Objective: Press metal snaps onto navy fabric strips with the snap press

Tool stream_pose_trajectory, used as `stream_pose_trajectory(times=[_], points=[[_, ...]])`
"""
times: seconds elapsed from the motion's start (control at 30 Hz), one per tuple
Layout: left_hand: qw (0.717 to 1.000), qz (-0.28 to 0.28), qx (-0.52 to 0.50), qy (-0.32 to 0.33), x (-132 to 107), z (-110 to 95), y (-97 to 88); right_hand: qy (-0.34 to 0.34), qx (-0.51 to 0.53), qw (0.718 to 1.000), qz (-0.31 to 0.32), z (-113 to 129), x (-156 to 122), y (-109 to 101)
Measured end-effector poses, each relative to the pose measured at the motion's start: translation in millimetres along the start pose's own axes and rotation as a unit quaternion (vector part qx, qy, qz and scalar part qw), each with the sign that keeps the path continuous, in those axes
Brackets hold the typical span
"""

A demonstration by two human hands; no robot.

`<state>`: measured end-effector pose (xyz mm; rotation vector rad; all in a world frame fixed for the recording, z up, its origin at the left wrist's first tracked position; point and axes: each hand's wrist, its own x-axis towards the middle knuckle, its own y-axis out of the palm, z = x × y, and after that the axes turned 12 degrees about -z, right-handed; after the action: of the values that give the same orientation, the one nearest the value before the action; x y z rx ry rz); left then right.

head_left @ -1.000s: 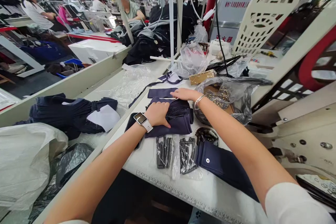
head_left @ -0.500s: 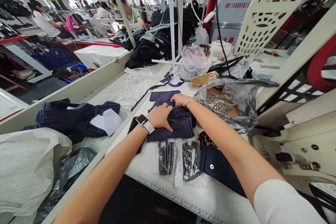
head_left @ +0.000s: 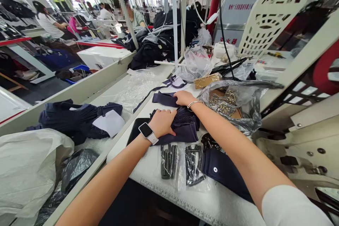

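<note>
Your right hand (head_left: 184, 98) has slid forward since the last frame, its fingers (head_left: 178, 95) now lying flat and released on the end of the navy fabric strip (head_left: 162, 99). Your left hand (head_left: 162, 123) stays spread on the bunched navy garment (head_left: 186, 130), fingers open and pressing down, not clenched. The garment lies on the white counter (head_left: 150, 169), just behind the bagged black zippers (head_left: 168, 161).
</note>
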<state>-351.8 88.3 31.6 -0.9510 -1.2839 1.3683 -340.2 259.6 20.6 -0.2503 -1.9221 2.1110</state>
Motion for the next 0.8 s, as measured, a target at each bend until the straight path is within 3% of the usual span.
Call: stream_pose_trajectory(times=[0.13,0.37,0.57,0.8], points=[[1.000,-0.002,-0.004,0.002,-0.7,0.2,0.8,0.005,-0.011,1.000,-0.003,0.5,0.3,2.5],[1.000,0.001,-0.017,0.005,-0.8,2.2,0.2,-0.051,0.017,0.994,0.095,-3.5,5.9,-6.0],[0.998,-0.033,-0.040,0.019,2.4,12.4,4.6,-0.069,0.010,0.984,0.162,6.8,-1.0,-15.0],[0.995,0.010,-0.085,0.052,16.5,25.8,17.7,-0.081,0.066,0.965,0.241,10.0,-6.5,-20.5]])
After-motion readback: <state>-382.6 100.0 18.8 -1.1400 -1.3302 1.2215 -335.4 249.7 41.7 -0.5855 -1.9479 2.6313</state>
